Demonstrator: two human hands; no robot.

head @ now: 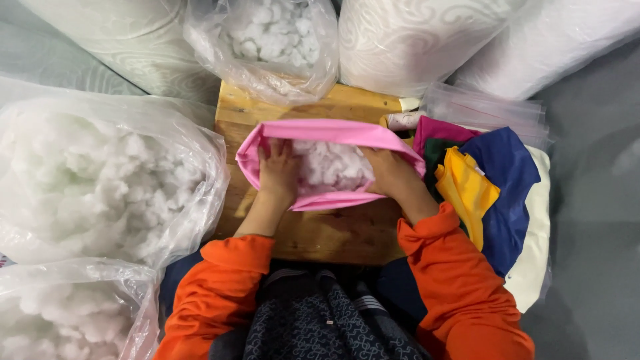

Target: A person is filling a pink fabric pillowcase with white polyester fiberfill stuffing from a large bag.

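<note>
Head view, looking down. The left hand (279, 172) lies palm down inside the mouth of a pink fabric cover (327, 133), fingers spread and pointing away from the body, pressing on the white stuffing (331, 165) that fills the cover; its grip pinches nothing. The right hand (390, 175) reaches in from the opposite side, its fingers hidden in the stuffing under the pink edge, so whether its grip is spread or pressed together cannot be told. Both forearms emerge from orange sleeves (460, 280), elbows bent. The cover rests in the middle of a small wooden surface (333, 233), its opening turned up. Open room is scant: the surface's left edge meets a clear bag of stuffing (100, 180), its far edge another bag (273, 40), and its right edge a stack of coloured fabric pieces (493, 180) lying on clear plastic bags (487, 107). Three bags of stuffing are visible in all, the third (67, 313) at lower left. Large white rolls (413, 40) stand at the far side.
</note>
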